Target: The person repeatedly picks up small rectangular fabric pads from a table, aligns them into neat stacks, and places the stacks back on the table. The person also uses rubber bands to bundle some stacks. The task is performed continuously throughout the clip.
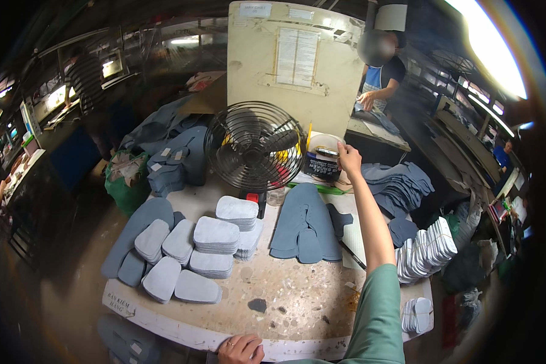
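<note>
Head view: your right hand (pixel 349 160) grips a small metallic object (pixel 327 152) at the tub (pixel 323 168), right of the fan (pixel 253 159); likely fetching or returning it, so next calls for clearing the tub. Your left hand (pixel 241 349) rests relaxed, apparently empty, on the table's (pixel 236 318) near edge. Grey stacks (pixel 216 236) sit before the fan; pale panel (pixel 249 67) and co-worker (pixel 395 70) behind.

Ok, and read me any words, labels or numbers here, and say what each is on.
I won't copy wording, but writing shows here:
Dark capitals, legible, on the white table edge, at its left corner.
Pale capitals, partly legible, on the dark tub.
Printed lines, too small to read, on the paper sheet on the cream panel.
Small labels atop that panel: too blurred to read.
</note>
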`<state>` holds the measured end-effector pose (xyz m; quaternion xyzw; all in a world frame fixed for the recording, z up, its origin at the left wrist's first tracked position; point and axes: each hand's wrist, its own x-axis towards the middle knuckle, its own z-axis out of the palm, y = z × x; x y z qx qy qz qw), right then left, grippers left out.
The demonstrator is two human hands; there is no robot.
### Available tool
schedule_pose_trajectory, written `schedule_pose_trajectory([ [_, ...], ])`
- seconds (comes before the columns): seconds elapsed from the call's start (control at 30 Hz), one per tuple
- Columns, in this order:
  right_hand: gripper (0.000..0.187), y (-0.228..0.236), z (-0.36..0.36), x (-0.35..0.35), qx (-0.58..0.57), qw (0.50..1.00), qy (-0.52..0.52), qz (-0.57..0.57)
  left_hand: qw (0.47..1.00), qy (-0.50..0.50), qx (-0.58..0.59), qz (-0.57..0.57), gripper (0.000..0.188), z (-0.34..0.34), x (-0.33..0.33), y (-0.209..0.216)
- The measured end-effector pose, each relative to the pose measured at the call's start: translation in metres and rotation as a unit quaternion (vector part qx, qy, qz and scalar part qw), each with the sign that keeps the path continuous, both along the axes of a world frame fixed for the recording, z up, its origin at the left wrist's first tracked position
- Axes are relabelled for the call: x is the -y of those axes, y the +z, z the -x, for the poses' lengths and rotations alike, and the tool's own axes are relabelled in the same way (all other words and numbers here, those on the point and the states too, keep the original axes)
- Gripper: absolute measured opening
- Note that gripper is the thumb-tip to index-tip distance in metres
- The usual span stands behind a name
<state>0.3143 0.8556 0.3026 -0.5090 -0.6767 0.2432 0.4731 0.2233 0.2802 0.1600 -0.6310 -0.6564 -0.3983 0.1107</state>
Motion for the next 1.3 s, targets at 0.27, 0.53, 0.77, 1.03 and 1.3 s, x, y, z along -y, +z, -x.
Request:
schedule_pose_trajectory([
  [0.27,0.058,-0.009,0.001,0.061,-0.022,0.998,0.054,0.027,1.0,-0.02,0.006,0.004,0.015,0.007,-0.006,0.005],
  [0.53,0.036,-0.029,-0.01,0.051,0.066,0.987,0.066,-0.131,1.0,-0.019,0.01,0.004,0.014,0.006,-0.006,0.007],
  [0.77,0.023,0.0,0.001,0.011,0.17,0.935,-0.08,-0.3,1.0,-0.014,-0.013,-0.013,0.013,0.005,-0.006,0.004],
  [1.03,0.023,0.007,0.048,-0.029,0.025,0.994,0.028,-0.104,0.999,-0.001,-0.031,-0.012,0.017,0.001,-0.003,0.001],
  [1.3,0.026,-0.019,0.083,-0.008,0.042,0.968,0.078,-0.233,0.998,-0.023,-0.053,-0.04,0.021,0.006,-0.001,-0.005],
])
